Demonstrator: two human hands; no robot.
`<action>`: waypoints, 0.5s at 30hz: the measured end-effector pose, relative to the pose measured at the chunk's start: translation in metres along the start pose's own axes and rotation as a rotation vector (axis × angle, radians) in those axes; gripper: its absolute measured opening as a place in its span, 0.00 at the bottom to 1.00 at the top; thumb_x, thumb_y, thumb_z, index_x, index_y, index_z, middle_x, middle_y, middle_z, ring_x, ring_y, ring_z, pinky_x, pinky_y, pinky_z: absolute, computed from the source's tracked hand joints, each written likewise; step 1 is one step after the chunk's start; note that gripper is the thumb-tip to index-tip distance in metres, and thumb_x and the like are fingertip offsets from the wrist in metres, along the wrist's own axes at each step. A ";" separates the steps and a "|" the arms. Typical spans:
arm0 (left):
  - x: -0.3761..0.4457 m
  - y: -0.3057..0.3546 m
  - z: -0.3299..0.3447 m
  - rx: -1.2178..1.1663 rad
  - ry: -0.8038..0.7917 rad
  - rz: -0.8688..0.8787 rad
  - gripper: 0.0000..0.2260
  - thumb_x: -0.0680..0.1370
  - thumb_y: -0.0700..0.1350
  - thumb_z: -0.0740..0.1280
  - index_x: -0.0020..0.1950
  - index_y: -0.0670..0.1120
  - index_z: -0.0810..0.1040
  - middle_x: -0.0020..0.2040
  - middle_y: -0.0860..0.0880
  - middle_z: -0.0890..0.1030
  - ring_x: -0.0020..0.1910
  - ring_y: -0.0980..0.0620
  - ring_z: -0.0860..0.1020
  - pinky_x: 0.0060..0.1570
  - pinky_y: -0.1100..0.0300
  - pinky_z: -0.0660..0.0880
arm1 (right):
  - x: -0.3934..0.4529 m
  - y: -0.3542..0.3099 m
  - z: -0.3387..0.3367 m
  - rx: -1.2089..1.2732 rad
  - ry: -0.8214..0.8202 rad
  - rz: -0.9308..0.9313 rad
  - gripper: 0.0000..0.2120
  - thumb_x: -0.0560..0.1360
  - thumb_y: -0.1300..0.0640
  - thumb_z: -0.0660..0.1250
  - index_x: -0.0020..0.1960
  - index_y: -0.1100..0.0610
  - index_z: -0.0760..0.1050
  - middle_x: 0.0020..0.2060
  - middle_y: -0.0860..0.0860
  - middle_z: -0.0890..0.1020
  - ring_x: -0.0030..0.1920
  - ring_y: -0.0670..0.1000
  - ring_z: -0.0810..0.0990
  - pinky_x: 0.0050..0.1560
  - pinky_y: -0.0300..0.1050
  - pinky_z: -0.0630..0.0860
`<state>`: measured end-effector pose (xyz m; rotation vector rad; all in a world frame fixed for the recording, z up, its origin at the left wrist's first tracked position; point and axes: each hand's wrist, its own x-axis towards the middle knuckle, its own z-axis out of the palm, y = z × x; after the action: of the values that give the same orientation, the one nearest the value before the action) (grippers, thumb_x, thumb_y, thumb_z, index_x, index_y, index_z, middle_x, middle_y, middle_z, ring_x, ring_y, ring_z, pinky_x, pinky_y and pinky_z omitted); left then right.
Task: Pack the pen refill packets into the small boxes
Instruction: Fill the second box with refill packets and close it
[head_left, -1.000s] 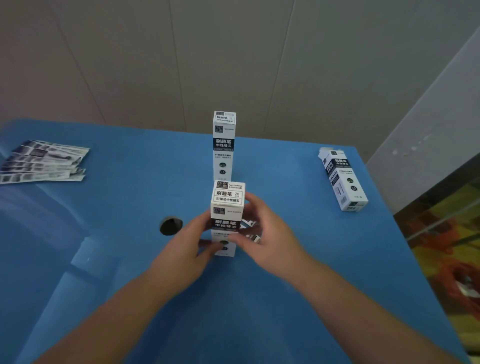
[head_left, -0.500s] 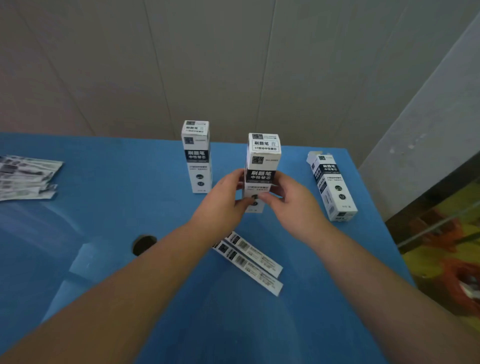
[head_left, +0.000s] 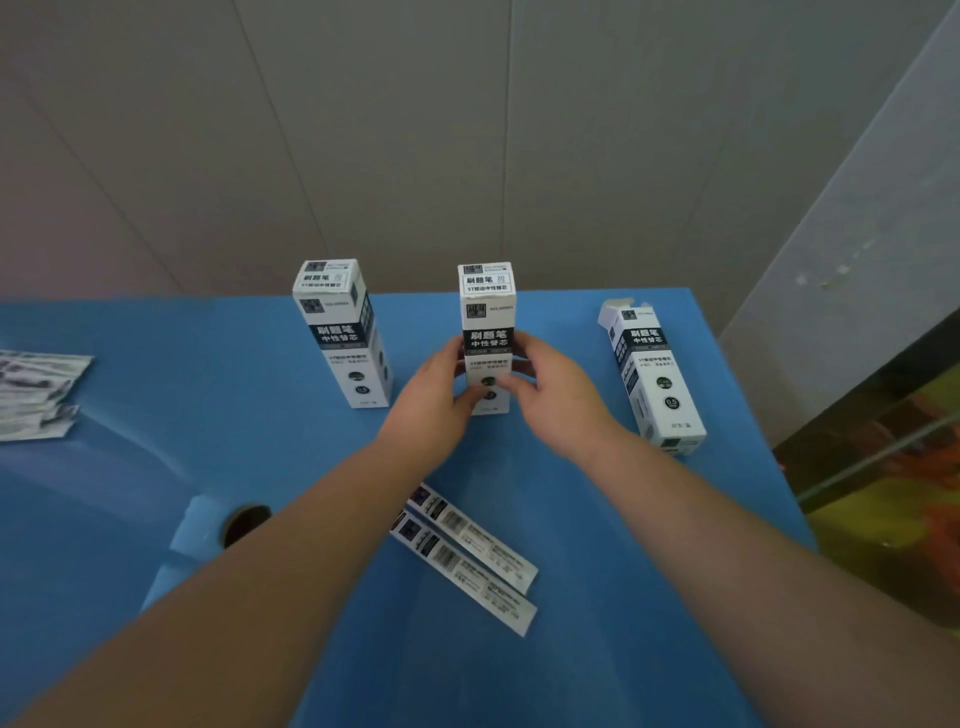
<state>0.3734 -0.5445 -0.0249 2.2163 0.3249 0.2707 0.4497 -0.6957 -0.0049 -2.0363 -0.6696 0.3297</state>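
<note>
While both hands pinch the closed box (head_left: 487, 332), left hand (head_left: 434, 400) and right hand (head_left: 550, 400) on opposite sides, it stands upright beside another box (head_left: 343, 338); best set it square, release gently; two refill packets (head_left: 467, 553) lie nearer.

Blue table (head_left: 597, 649) bears three boxes (head_left: 343, 338) (one lying) and packets (head_left: 467, 556).

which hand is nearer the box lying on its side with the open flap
Right. The right hand grips the upright middle box, just left of the lying box; the left hand is on the middle box's far side.
</note>
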 end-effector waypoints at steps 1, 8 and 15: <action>0.001 0.001 -0.001 0.010 -0.004 -0.005 0.22 0.81 0.43 0.68 0.70 0.61 0.68 0.62 0.65 0.77 0.59 0.71 0.72 0.57 0.70 0.68 | 0.002 0.001 -0.001 -0.009 -0.009 0.007 0.20 0.80 0.64 0.66 0.70 0.51 0.73 0.57 0.42 0.81 0.54 0.38 0.78 0.48 0.18 0.68; -0.009 0.007 -0.004 0.124 0.007 -0.248 0.29 0.76 0.52 0.74 0.71 0.47 0.65 0.70 0.45 0.72 0.68 0.47 0.73 0.55 0.56 0.71 | -0.005 0.002 -0.012 -0.190 -0.047 0.066 0.26 0.79 0.59 0.69 0.75 0.56 0.67 0.69 0.52 0.75 0.68 0.51 0.76 0.68 0.52 0.74; -0.069 0.026 0.005 0.231 0.044 -0.225 0.28 0.77 0.61 0.68 0.72 0.49 0.68 0.67 0.51 0.73 0.66 0.51 0.72 0.62 0.56 0.71 | -0.043 0.004 -0.054 -0.406 0.124 0.032 0.20 0.77 0.56 0.71 0.68 0.54 0.72 0.66 0.50 0.75 0.65 0.51 0.76 0.66 0.51 0.73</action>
<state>0.3133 -0.5864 -0.0126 2.3753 0.6528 0.1666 0.4419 -0.7597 0.0189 -2.4319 -0.6676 0.0867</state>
